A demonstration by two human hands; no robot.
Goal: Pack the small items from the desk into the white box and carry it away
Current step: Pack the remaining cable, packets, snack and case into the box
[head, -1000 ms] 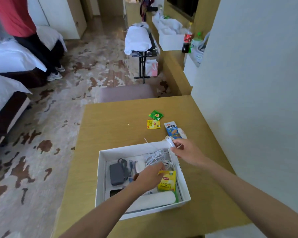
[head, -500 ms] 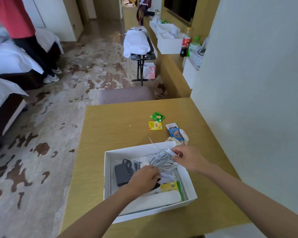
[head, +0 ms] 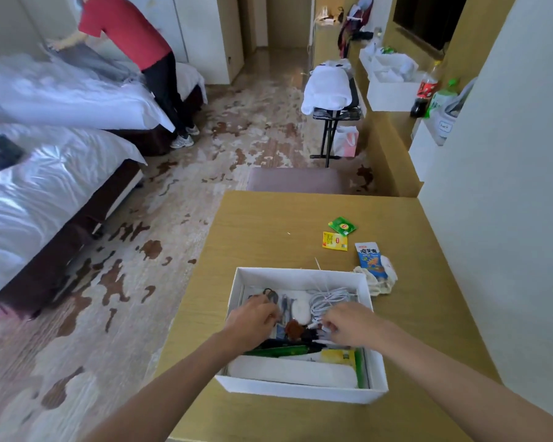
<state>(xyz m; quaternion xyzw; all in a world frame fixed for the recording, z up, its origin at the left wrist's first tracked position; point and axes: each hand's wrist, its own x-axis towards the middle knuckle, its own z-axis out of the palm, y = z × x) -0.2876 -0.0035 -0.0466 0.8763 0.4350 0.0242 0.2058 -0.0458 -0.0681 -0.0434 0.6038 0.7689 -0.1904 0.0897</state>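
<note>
Head view: both hands now down inside the white box [head: 300,275] at the desk's near edge, right hand [head: 348,323] pinching the white cable [head: 329,301], newly tucked in, left hand [head: 253,317] curled over the contents; sachets [head: 334,241] wait beyond.

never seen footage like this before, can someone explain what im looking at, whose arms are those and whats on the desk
There is no machine here. The picture comes from a camera worn on a person's head, looking forward and down, so the two bare arms are the wearer's own. Both hands are inside the white box on the wooden desk: the left hand by a dark charger, the right hand at the plug end of a coiled white cable. Whether either grips anything is unclear. Still out on the desk: a green tea sachet, a yellow tea sachet and a blue snack packet lying on a pale cloth.
</note>
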